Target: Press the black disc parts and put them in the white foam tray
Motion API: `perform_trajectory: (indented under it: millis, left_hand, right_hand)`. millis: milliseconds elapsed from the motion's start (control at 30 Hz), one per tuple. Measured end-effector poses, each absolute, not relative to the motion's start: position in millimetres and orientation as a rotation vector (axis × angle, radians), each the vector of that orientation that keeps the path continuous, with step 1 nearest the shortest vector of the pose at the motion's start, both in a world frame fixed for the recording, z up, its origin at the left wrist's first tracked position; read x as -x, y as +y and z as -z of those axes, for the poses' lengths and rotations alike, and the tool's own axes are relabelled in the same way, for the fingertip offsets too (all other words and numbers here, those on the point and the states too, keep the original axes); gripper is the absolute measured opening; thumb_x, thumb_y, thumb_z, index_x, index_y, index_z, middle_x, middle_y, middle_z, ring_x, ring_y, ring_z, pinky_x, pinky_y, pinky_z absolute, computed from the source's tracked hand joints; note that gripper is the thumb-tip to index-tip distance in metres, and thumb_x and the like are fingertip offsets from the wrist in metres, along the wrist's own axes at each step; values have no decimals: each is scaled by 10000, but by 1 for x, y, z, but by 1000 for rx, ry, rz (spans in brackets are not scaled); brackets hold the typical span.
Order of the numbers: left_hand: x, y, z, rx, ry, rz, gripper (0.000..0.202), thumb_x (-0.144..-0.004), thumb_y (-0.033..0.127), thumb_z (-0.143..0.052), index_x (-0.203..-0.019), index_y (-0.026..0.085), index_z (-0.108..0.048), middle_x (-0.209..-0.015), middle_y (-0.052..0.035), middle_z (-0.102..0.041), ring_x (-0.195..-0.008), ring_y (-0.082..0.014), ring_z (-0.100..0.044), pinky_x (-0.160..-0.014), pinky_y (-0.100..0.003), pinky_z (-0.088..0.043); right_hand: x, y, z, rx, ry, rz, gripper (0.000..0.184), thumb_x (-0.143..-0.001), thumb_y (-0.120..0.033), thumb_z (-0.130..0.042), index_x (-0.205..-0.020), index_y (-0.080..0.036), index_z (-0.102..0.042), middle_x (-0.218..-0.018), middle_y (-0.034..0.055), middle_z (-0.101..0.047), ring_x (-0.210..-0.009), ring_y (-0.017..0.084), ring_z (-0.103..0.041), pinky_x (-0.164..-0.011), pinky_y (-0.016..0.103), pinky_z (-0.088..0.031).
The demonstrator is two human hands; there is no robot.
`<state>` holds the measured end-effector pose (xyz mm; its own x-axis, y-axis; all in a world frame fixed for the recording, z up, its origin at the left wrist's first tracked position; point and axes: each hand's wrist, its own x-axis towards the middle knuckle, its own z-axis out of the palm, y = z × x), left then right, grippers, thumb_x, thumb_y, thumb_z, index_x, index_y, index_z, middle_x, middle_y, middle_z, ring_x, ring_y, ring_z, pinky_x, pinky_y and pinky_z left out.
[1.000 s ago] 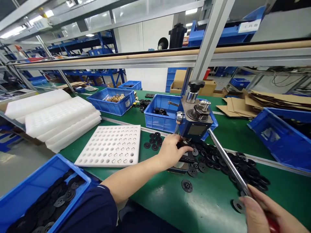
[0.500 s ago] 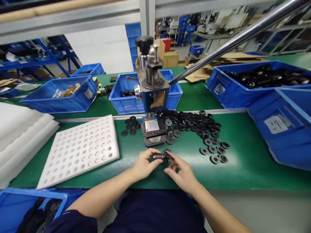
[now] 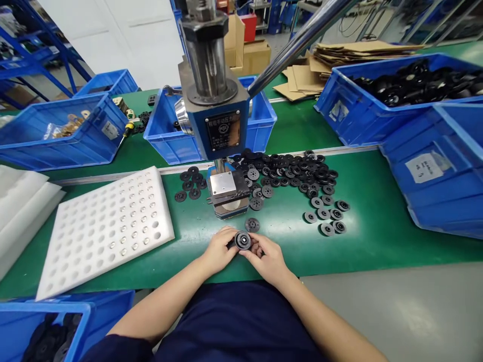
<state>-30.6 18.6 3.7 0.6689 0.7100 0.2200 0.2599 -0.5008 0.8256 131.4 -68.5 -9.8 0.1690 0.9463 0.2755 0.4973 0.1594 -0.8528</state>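
Both hands meet just above the near edge of the green bench. My left hand (image 3: pixel 219 249) and my right hand (image 3: pixel 266 256) pinch one small black round wheel part (image 3: pixel 242 240) between their fingertips, its face turned up toward me. Just behind them stands a blue hand press (image 3: pixel 217 120) with its steel base block (image 3: pixel 223 183). One loose black disc (image 3: pixel 251 224) lies between the press base and my hands. A spread of several black discs (image 3: pixel 298 176) lies to the right of the press.
A white foam tray with holes (image 3: pixel 105 226) lies at left, beside stacked foam sheets (image 3: pixel 18 206). Blue bins stand behind the press (image 3: pixel 260 125), at far left (image 3: pixel 60 133), at right (image 3: pixel 433 166) and at the near left corner (image 3: pixel 45 327). The press lever (image 3: pixel 302 35) rises up right.
My right hand let go of the press lever and my left hand left the press base; both came together at the bench's near edge, holding a black wheel part. The view tilted down.
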Motion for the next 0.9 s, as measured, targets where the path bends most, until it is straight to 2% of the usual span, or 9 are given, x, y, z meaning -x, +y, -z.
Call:
perform_trajectory:
  millis: [367, 600, 733, 833, 900]
  left_hand:
    - [32, 19, -1, -2088, 714, -712, 248, -823, 77, -544, -1008, 175, -678, -938, -88, -726, -892, -216, -642, -871, -406, -527]
    - [32, 19, -7, -2097, 652, -697, 179, -910, 179, -522, -1033, 173, -653, -985, -115, -712, -914, -229, -638, -871, -411, -523]
    - [37, 13, -5, -2078, 763, -741, 216, -891, 248, -584, -1089, 172, -626, -943, -108, -695, -881, -228, -642, -829, -397, -533]
    - [51, 13, -14, -2091, 838, -767, 266, -858, 272, -645, -1104, 180, -602, -921, -82, -683, -824, -200, -639, -779, -350, -532]
    - [62, 19, -36, -2101, 856, -809, 225, -846, 268, -666, -1049, 186, -614, -890, -65, -676, -800, -183, -636, -762, -319, -522]
  right_hand:
    - [-131, -69, 6, 1461, -1449, -585, 415, -866, -402, -666, -1190, -149, -611, -748, 19, -614, -511, 86, -514, -502, 227, -498]
    - [-135, -69, -1, 1420, -1418, -627, 355, -948, -370, -518, -1218, -157, -604, -824, 50, -645, -574, 104, -574, -552, 246, -530]
    - [-134, -67, -4, 1395, -1336, -667, 351, -971, -399, -461, -1168, -161, -629, -830, 61, -659, -553, 107, -580, -499, 239, -512]
    - [-142, -61, -23, 1393, -1274, -642, 352, -965, -446, -466, -1119, -189, -651, -836, 62, -678, -522, 101, -556, -462, 234, -493]
    - [-159, -53, -53, 1391, -1252, -541, 341, -937, -462, -519, -1120, -210, -656, -853, 65, -687, -559, 117, -575, -497, 256, -515]
